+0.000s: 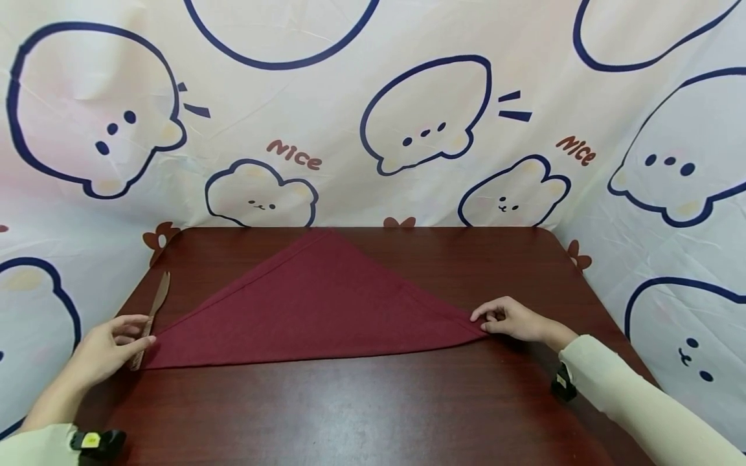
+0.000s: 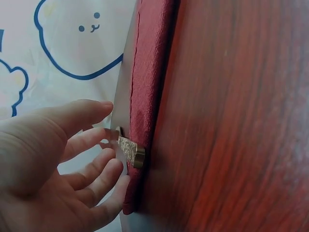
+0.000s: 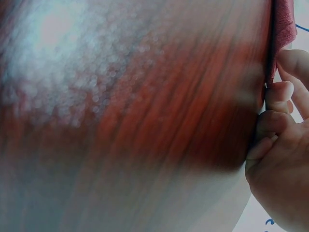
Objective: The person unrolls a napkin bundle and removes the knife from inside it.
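Note:
A dark red cloth [image 1: 326, 304] lies folded as a large triangle, its long edge towards me and its peak at the table's far edge. Copper-coloured cutlery [image 1: 157, 301], with a knife-like blade, lies slanted at the cloth's left corner; whether it is one piece or several stacked I cannot tell. Its textured handle end [image 2: 130, 151] rests over the cloth. Around that handle my left hand [image 1: 105, 349] hovers with loosely bent, parted fingers. At the cloth's right corner, my right hand [image 1: 515, 318] pinches the tip between thumb and index finger, its other fingers curled in.
The brown wooden table [image 1: 361, 408] has rounded far corners. A pale curtain with cartoon bears [image 1: 338, 116] hangs along the back and both sides, close to the table edges. Each wrist carries a small black camera, one beside the left sleeve [image 1: 41, 446].

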Motion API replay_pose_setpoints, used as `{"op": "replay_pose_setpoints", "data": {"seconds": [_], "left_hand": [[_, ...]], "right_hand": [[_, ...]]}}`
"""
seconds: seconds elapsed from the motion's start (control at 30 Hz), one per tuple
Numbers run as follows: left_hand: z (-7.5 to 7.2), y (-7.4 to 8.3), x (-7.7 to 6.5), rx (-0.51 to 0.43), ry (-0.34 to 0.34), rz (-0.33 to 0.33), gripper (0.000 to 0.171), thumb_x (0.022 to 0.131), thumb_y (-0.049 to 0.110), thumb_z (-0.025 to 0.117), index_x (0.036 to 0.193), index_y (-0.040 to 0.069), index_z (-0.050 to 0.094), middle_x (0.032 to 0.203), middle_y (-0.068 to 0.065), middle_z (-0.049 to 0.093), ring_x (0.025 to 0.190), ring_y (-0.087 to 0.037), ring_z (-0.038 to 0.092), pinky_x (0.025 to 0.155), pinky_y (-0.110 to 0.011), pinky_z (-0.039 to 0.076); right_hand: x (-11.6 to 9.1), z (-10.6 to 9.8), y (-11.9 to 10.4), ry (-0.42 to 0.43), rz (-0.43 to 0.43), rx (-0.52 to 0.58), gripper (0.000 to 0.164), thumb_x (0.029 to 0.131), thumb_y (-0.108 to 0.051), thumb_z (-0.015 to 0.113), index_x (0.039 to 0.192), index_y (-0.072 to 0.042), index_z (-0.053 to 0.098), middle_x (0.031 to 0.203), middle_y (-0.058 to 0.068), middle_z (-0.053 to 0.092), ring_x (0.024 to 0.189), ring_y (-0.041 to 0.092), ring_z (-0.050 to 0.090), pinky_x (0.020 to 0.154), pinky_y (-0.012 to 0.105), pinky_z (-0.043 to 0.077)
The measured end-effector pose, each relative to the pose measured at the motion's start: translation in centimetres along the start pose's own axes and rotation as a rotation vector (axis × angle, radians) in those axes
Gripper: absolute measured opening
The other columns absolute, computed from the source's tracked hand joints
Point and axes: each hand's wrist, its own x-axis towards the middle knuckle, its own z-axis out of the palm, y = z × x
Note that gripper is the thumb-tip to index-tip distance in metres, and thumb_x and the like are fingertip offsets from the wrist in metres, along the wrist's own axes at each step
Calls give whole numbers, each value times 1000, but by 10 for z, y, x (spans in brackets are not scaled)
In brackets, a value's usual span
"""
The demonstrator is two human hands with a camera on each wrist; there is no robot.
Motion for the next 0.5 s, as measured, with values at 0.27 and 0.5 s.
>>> {"op": "replay_pose_setpoints", "data": {"seconds": [0.27, 0.5], "left_hand": [[-3, 1, 3, -33, -38, -24, 65, 96, 32, 70, 134, -14, 47, 113, -38, 60, 79, 20, 40, 62, -16, 46], [-5, 2, 9, -4, -63, -73, 71, 93, 35, 72, 134, -16, 45, 107, -33, 63, 86, -15, 61, 61, -21, 47]], "right_hand": [[0, -1, -1, 6, 13, -10, 17, 95, -5, 67, 110, -3, 72, 71, -4, 49, 65, 2, 44, 60, 20, 40], [-1, -2, 1, 6, 13, -13, 17, 96, -5, 66, 111, -3, 72, 71, -6, 48, 65, 1, 45, 59, 21, 41]]}}
